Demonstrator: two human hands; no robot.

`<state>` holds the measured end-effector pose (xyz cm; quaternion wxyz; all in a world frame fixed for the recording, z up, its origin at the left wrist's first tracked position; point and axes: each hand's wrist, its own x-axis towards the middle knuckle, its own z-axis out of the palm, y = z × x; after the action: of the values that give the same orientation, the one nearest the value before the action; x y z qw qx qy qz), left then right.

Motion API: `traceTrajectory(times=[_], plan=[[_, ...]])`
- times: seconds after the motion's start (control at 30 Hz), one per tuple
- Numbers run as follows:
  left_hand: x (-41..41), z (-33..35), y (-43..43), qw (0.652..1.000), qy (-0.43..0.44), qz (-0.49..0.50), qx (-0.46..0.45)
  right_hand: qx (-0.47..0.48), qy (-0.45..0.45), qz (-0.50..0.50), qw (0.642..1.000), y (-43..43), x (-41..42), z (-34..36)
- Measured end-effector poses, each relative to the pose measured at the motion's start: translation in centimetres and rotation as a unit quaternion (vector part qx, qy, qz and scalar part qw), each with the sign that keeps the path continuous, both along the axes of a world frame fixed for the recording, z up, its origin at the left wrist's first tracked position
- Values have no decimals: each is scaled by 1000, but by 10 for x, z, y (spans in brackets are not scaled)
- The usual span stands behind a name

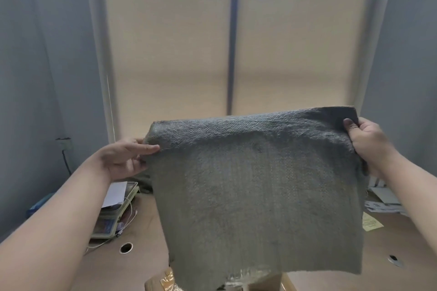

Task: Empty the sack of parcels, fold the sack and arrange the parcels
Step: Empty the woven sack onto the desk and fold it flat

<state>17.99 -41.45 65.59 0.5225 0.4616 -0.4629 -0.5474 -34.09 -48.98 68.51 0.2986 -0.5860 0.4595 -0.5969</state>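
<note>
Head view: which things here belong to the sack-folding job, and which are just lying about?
Job: grey sack, held up by left hand and right hand; taped cardboard parcel below it.
Lying about: weighing scale, white paper on it, yellow slip, printed papers at right.

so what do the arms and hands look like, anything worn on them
Both arms are bare up to the frame edge: no sleeves in view. The left hand and right hand wear no gloves, and no watch, bracelet or ring shows on the wrists or the visible fingers.
</note>
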Motion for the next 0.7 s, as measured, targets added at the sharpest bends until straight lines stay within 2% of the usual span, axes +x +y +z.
traceTrajectory(times=[0.07, 0.17, 0.27, 0.4, 0.53, 0.7], plan=[[-10, 1, 1, 1000, -3, 13, 5, 25, -37, 4, 999, 5, 6, 6], [-17, 2, -1, 996, 9, 92, -4, 53, -62, 48, 996, 7, 5, 11], [-19, 0, -1, 993, -18, 117, -11, 130, -49, 119, 983, 15, -2, 16], [-20, -2, -4, 985, -21, 171, -20, 165, -33, 209, 963, 22, -9, 20], [-24, 0, -4, 974, 28, 220, -44, 163, -25, 206, 964, 22, -8, 21], [-27, 4, -5, 974, 85, 194, -81, 177, 15, 151, 972, 17, -5, 19]])
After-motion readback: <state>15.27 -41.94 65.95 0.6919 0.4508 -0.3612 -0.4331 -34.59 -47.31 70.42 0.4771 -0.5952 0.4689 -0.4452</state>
